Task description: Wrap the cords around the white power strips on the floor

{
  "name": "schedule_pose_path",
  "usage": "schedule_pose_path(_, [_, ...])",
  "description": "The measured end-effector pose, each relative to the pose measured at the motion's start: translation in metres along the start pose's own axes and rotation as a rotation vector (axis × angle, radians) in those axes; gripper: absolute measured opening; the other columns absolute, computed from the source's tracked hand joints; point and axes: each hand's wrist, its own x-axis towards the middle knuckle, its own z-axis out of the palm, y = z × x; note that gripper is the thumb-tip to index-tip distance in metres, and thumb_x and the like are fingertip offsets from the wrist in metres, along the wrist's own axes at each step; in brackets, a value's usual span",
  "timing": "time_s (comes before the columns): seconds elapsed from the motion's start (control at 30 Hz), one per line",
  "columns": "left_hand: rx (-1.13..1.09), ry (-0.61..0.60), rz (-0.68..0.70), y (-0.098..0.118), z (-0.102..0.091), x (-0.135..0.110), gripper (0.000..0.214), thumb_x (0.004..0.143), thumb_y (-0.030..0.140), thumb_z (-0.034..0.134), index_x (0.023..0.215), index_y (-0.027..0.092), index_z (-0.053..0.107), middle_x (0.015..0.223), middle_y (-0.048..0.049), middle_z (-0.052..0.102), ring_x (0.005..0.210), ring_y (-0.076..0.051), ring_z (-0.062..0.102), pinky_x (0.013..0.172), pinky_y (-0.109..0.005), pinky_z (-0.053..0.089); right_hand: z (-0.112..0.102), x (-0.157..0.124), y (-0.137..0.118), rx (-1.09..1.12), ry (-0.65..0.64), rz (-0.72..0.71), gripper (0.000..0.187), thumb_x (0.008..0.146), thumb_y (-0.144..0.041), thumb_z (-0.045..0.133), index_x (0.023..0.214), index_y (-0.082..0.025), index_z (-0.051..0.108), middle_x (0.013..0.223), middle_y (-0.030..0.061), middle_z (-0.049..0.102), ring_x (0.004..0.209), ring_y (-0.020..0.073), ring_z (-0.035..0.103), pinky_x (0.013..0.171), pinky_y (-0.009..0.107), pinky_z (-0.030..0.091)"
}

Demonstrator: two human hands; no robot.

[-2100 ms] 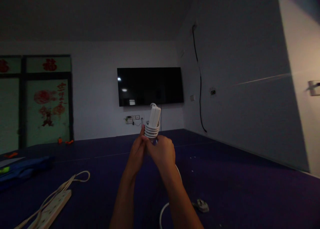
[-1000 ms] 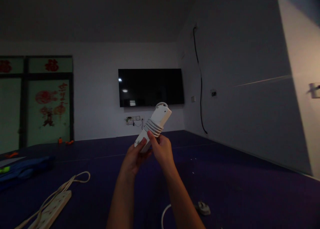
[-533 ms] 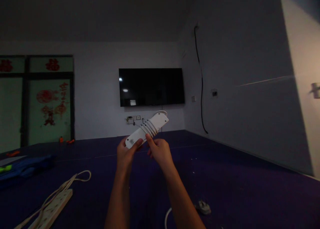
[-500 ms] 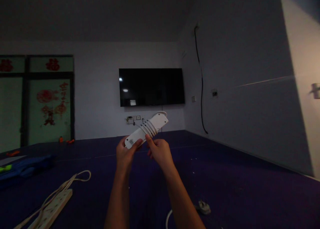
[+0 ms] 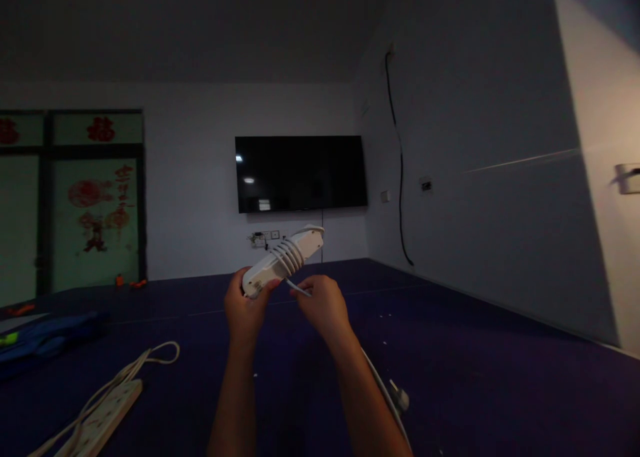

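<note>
A white power strip (image 5: pixel 263 275), its cord wound in several turns around the middle, is held up at a slant in front of me. My left hand (image 5: pixel 246 305) grips its lower left end, thumb on the near face. Just below the turns, my right hand (image 5: pixel 323 302) pinches the white cord (image 5: pixel 299 288) where it leaves the strip. The cord shows again beyond my right forearm and runs down the surface. Close to that forearm is the cord's white plug (image 5: pixel 400 397).
On the dark blue surface (image 5: pixel 440 364), a second power strip (image 5: pixel 107 417) with a loose cord lies at lower left. Blue cloth (image 5: pixel 55 337) and small orange objects (image 5: pixel 137 284) sit farther left. A television (image 5: pixel 300 174) hangs on the far wall; a black cable (image 5: pixel 401 197) hangs at right.
My right hand has moved from beside the strip to hold the cord pulled slightly away from it. The strip has turned and dropped a little left, and the plug has shifted slightly.
</note>
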Motion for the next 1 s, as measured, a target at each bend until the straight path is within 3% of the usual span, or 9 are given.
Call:
schedule_pose_path(0.2, [0.035,-0.017,0.079,-0.006,-0.002,0.002,0.045,0.06,0.05,0.069,0.087,0.016,0.058,0.074,-0.0006,0.059,0.065,-0.016,0.056,0.058,-0.025,0.044,-0.004,-0.002,-0.003,-0.067,0.064,-0.006,0.011,0.074,-0.03,0.064,0.073,-0.022,0.072,0.075,0.007,0.072,0.075,0.0209,0.065,0.055,0.025,0.035])
schedule_pose_path(0.4, [0.06,0.002,0.159,-0.008,0.001,-0.001,0.045,0.062,0.05,0.068,0.091,0.017,0.058,0.076,-0.0007,0.061,0.066,-0.016,0.057,0.06,-0.025,0.045,0.001,-0.002,-0.004,0.022,0.075,-0.028,0.014,0.075,-0.03,0.063,0.07,-0.02,0.071,0.072,0.0066,0.071,0.069,0.0181,0.064,0.053,0.023,0.035])
schedule_pose_path(0.53, [0.086,0.01,0.237,-0.011,0.004,-0.003,0.042,0.065,0.05,0.066,0.093,0.019,0.059,0.079,-0.001,0.062,0.07,-0.017,0.058,0.063,-0.026,0.046,0.01,-0.002,-0.003,0.141,0.043,0.001,0.031,0.074,-0.046,0.06,0.065,-0.017,0.069,0.061,0.0052,0.067,0.056,0.0149,0.06,0.047,0.021,0.032])
schedule_pose_path(0.7, [0.114,0.013,0.285,-0.016,0.004,-0.004,0.042,0.067,0.049,0.066,0.094,0.019,0.058,0.081,-0.0014,0.063,0.07,-0.017,0.059,0.064,-0.027,0.047,0.013,0.0,-0.004,0.201,0.069,-0.011,0.064,0.076,-0.069,0.041,0.046,-0.016,0.059,0.041,0.0018,0.052,0.042,0.0115,0.049,0.043,0.021,0.029])
schedule_pose_path(1.0, [0.19,-0.042,0.35,-0.016,0.011,-0.01,0.029,0.075,0.045,0.059,0.092,0.02,0.059,0.089,-0.0065,0.063,0.084,-0.022,0.059,0.077,-0.033,0.045,0.008,0.003,-0.003,0.16,0.039,0.132,0.067,0.075,-0.075,0.032,0.045,-0.019,0.053,0.05,0.009,0.061,0.05,0.0186,0.06,0.048,0.024,0.037])
